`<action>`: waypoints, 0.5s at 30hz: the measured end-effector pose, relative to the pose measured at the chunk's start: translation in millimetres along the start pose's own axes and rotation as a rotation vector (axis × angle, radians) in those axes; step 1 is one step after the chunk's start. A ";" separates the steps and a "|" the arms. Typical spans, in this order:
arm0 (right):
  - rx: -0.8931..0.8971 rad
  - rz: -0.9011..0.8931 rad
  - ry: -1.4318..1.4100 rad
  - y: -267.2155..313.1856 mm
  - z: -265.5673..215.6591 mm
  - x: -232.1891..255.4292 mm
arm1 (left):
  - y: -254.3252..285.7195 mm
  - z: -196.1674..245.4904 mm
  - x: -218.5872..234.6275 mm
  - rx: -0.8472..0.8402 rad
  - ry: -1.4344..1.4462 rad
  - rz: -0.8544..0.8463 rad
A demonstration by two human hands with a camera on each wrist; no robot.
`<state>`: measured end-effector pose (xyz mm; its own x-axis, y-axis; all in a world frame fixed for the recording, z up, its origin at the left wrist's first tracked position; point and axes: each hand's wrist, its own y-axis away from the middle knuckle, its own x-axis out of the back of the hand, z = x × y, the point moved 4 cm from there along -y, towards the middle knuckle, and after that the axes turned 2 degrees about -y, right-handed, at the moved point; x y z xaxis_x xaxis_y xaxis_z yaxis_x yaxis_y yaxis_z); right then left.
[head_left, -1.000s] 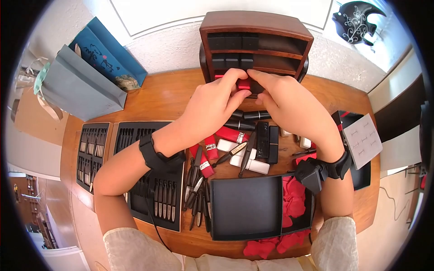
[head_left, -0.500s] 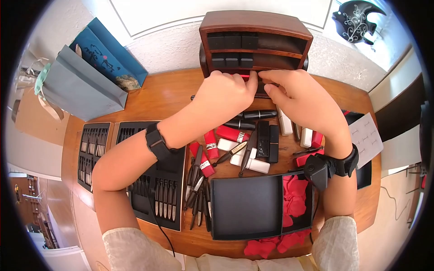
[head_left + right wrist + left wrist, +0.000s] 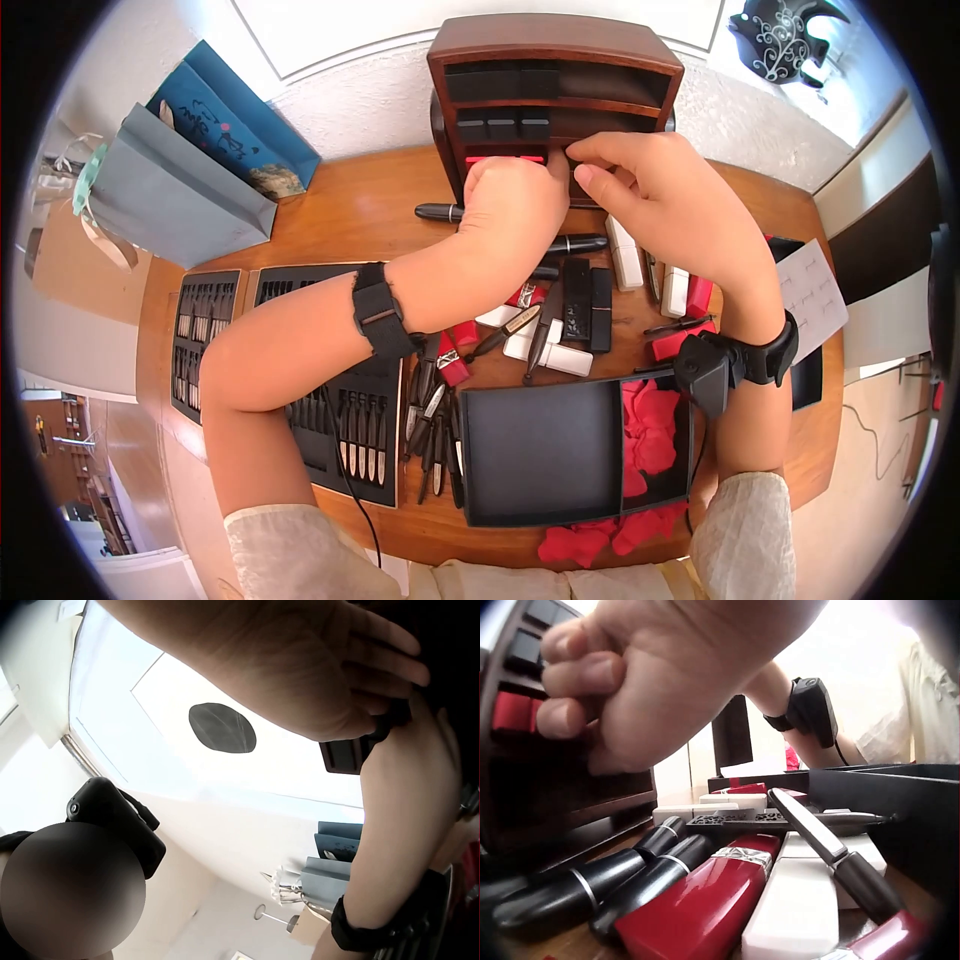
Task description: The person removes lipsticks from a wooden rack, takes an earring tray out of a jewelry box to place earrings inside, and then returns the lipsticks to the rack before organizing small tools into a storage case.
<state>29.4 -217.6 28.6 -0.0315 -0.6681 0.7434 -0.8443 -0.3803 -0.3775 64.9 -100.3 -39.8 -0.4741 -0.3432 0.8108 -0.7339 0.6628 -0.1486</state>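
Observation:
A small wooden shelf (image 3: 555,38) stands at the back, with black blocks in its upper rows and red boxes (image 3: 514,712) in a lower one. My left hand (image 3: 515,205) is at this lower row, its thumb stretched toward the shelf's front. In the left wrist view its other fingers (image 3: 581,675) are curled beside the red boxes, with nothing seen in them. Just to the right, my right hand (image 3: 675,190) hovers before the shelf with loosely bent fingers, holding nothing. Below the hands lie black tubes (image 3: 580,244), a red case (image 3: 705,900) and white cases (image 3: 625,252).
A black box (image 3: 540,455) with red petals (image 3: 650,430) stands at the front. To the left are black trays (image 3: 368,440) of pen-like sticks, with several loose sticks (image 3: 430,430) beside them. Paper bags (image 3: 195,185) stand at the back left, a grey card (image 3: 815,300) at the right.
The red piece formerly between both hands is out of them, and red shows in the shelf's lower row. My left hand has turned and lowered slightly; my right hand has drawn a little rightward.

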 end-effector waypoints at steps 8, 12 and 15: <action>-0.073 0.097 0.111 4.6 3.6 21.9 | 40.9 6.3 33.0 -0.248 0.211 0.408; -0.116 0.081 0.113 8.3 1.5 35.1 | 40.2 27.5 34.8 -0.528 0.513 0.301; -0.125 0.029 0.131 6.9 6.9 37.4 | 35.0 47.9 45.4 -0.658 0.672 0.327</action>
<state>26.0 -249.6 49.9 -0.1195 -0.5858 0.8016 -0.9016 -0.2741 -0.3348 -5.7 -124.6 -35.4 -0.0813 0.2354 0.9685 -0.1038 0.9644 -0.2432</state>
